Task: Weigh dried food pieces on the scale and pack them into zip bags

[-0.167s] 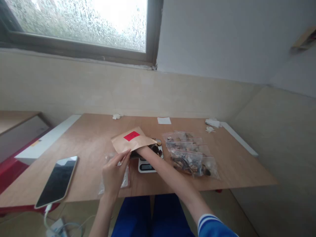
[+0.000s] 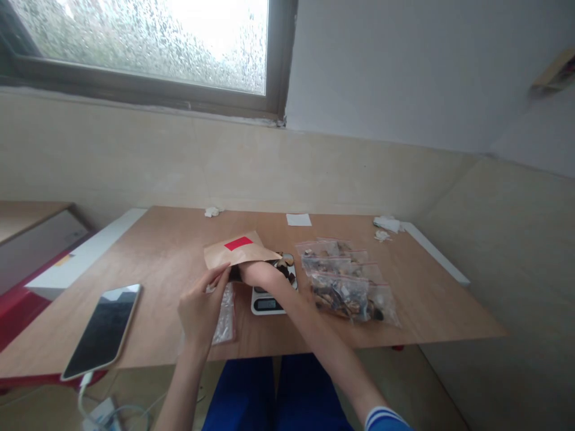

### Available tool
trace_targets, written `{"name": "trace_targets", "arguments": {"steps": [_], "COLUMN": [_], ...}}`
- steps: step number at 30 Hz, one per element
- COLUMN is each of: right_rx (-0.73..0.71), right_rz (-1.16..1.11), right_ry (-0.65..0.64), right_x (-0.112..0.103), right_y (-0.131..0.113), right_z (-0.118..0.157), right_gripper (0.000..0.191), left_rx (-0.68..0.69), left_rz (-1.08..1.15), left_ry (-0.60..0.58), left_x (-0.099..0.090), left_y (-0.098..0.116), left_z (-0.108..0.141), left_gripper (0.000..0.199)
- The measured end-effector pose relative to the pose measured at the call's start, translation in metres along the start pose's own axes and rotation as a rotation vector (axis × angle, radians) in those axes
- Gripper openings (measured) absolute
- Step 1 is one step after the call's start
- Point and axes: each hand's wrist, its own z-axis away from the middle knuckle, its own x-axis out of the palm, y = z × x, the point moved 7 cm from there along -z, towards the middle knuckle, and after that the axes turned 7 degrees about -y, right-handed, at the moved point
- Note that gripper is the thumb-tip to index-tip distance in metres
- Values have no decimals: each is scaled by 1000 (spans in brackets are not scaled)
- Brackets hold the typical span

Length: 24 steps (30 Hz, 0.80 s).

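A kraft paper envelope point(image 2: 215, 256) with a flat red label point(image 2: 238, 243) lies crosswise above the wooden desk point(image 2: 171, 239), its long axis running left to right and its open edge facing the wearer. The left hand point(image 2: 200, 308) pinches that edge between narrowed fingers, the envelope beyond them. The right hand point(image 2: 263, 275) reaches inside, its fingers hidden, their state unclear, beside dark, irregular pieces on a digital scale point(image 2: 268, 305).
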Motion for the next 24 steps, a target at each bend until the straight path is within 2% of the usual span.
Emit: {"name": "trace_targets", "arguments": {"steps": [2,3,6,9,14,17,19,21,22,24], "right_rx": [-69,-156,-171,-97,122,216,233,227,231,247], "right_rz": [-26,-96,-287,-430,-574,-631,-679,-712,-716,-706], "right_ry": [-53,-41,232,326,358,317,269,204,172,129], "right_x": [-11,-20,-57,-65,-35,-6,14,33,41,53], "right_y": [-13,-23,-32,-24,10,21,20,16,14,10], "right_z": [19,30,67,94,124,137,143,147,148,149], "right_gripper": [22,26,29,27,25,25,26,27,27,28], "left_rx": [-67,-98,-177,-211,-214,-194,-128,-90,-119,-208], "left_rz": [-57,-77,-72,-22,99,210,247,202,178,129], "left_ry": [-2,2,35,87,138,175,240,275,234,58], "left_x": [-2,-3,-9,-14,-10,-3,0,6,13,33], "left_y": [0,1,4,4,-13,-27,-33,-43,-51,-72], "left_z": [-9,-15,-35,-63,-106,-113,-102,-80,-66,-35], "left_gripper": [26,26,26,29,36,47,57,58,54,45]}}
